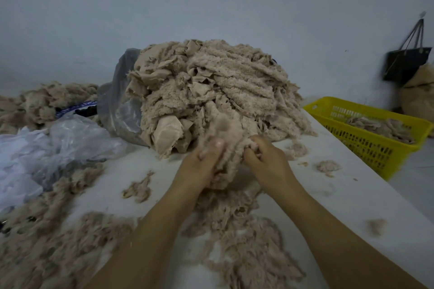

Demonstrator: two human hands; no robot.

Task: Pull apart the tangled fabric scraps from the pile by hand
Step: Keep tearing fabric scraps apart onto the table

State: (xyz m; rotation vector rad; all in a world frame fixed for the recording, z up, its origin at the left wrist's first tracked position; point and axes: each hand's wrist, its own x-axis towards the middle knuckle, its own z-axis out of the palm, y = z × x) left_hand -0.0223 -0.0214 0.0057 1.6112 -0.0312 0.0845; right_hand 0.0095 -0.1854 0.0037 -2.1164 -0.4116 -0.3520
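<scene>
Frame center: left hand (203, 162) and right hand (265, 159), close together, fingers curled, both grip one fabric scrap clump (229, 138) at pile (211, 87) front edge.

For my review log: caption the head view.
Left hand and right hand grip a beige scrap clump before the pile.

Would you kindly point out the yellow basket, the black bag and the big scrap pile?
yellow basket (366, 152), head view, outer side wall.
black bag (406, 64), head view, front panel.
scrap pile (223, 82), head view, upper middle.
</scene>
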